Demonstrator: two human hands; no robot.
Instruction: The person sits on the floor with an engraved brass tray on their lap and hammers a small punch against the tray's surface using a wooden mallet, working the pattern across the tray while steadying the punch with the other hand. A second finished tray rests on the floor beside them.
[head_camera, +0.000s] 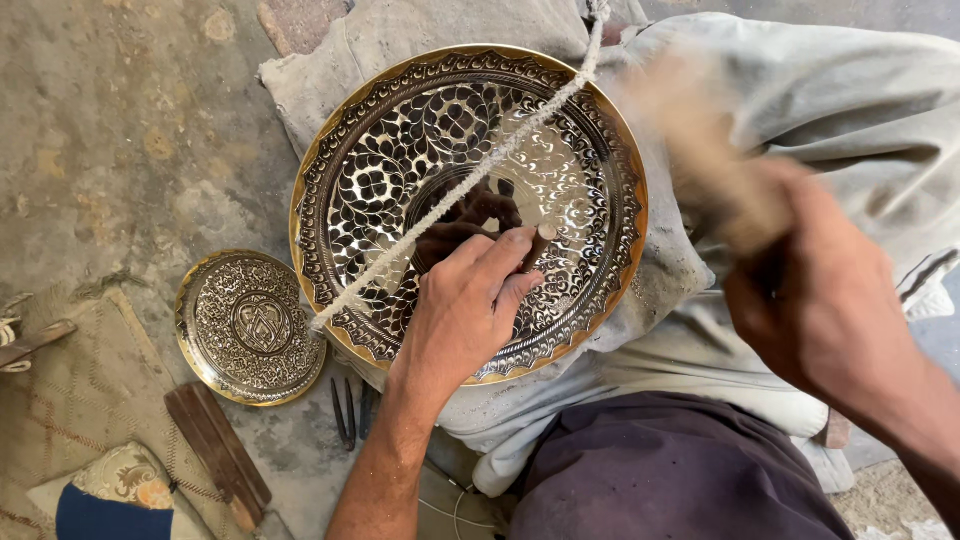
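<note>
Floor: bare concrete (130, 130), small tray (250, 325) beside.
Plate (470, 210): likely stiff, heavy metal; rim offers grip.
Left hand (465, 305): fingers pinch a punch (535, 245).
Right hand (810, 300): clenched on blurred mallet (700, 150).

A rope (470, 185) lies across the big plate (400, 130) on the lap; a small plate (247, 328) sits left on the floor (120, 150).

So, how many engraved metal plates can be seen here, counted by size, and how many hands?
Large engraved plate: 1
Small engraved plate: 1
Hands: 2, left hand and right hand
Total: 4
</note>
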